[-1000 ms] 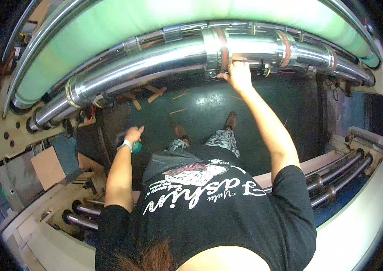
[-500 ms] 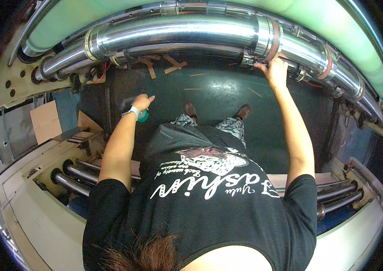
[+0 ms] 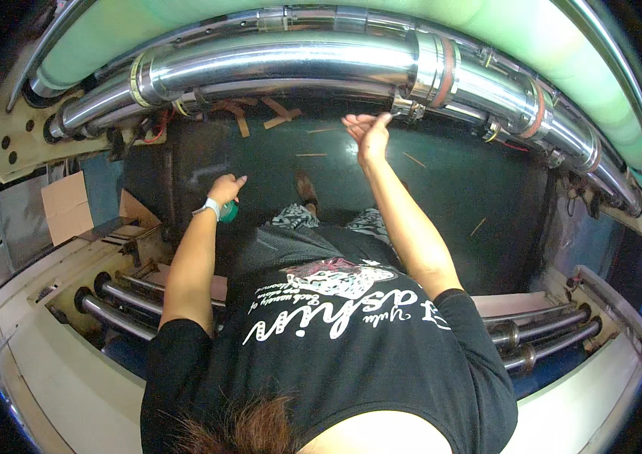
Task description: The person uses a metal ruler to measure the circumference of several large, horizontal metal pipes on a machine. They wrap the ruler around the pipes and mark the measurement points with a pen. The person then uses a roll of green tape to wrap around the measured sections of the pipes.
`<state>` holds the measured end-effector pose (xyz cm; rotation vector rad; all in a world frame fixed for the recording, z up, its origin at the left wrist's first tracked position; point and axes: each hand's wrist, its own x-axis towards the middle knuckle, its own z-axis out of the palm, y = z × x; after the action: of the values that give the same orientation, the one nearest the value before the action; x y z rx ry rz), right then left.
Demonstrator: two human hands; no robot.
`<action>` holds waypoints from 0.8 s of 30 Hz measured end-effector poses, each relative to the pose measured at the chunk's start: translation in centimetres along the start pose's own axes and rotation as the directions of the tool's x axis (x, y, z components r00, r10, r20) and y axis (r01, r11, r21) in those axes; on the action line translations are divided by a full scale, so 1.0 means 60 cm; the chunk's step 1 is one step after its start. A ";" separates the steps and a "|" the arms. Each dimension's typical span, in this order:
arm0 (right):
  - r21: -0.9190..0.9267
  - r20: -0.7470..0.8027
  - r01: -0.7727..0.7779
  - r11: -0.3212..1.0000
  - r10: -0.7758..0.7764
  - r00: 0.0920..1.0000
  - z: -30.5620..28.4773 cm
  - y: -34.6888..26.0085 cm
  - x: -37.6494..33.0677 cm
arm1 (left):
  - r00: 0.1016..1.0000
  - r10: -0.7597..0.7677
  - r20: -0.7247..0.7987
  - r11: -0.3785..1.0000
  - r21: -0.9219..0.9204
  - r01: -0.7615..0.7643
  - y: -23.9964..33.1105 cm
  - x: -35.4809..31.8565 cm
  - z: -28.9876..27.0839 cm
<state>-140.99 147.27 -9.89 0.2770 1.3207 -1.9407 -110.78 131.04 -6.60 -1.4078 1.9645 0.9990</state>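
Note:
My left hand, a light band on its wrist, is closed over a green round object. Only the object's edge shows below the palm, so its kind is unclear. My right hand is off the machine, fingers stretched and somewhat spread, with nothing visible in them. It hovers just below a thinner metal shaft and near a small metal clamp. Beyond it runs a large shiny steel roller with metal collars; a reddish-brown ring circles it right of my right hand.
A pale green roller spans the far side. Cardboard strips lie on the dark green floor. Cardboard sheets stand at the left. Low steel rollers in beige frames flank my body on both sides.
My right hand has left the collar by the reddish-brown ring, moving left and a little toward me, its fingers now stretched out. My left hand stays around the green object, slightly nearer me.

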 end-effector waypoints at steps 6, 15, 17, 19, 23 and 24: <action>0.306 0.156 -0.047 0.951 -0.001 0.988 0.126 -0.091 0.004 | 0.998 -0.036 -0.042 0.992 -0.122 0.031 -0.041 -0.055 -0.006; 0.588 0.174 -0.132 0.798 0.034 0.984 0.071 -0.066 0.018 | 0.964 -0.255 0.076 0.923 -0.278 0.267 -0.221 -0.076 0.044; 0.603 0.291 -0.191 0.775 0.009 0.957 0.078 -0.061 0.012 | 0.956 -0.277 0.098 0.894 -0.338 0.294 -0.240 -0.067 0.054; 0.557 0.502 -0.224 0.800 -0.110 0.858 0.084 -0.051 0.002 | 0.961 -0.258 0.099 0.902 -0.331 0.276 -0.253 -0.046 0.057; 0.001 0.568 -0.156 0.988 0.128 0.813 0.083 -0.045 -0.073 | 0.996 -0.085 0.009 0.978 -0.189 0.085 -0.101 -0.061 -0.009; -0.305 0.535 -0.045 0.951 0.211 0.818 0.058 -0.023 -0.074 | 0.998 -0.055 -0.022 0.984 -0.173 0.050 -0.081 -0.054 -0.018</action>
<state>-138.09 146.59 -4.89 -0.3261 1.1133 -1.5211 -105.15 131.09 -4.77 -1.5655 1.8869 1.1552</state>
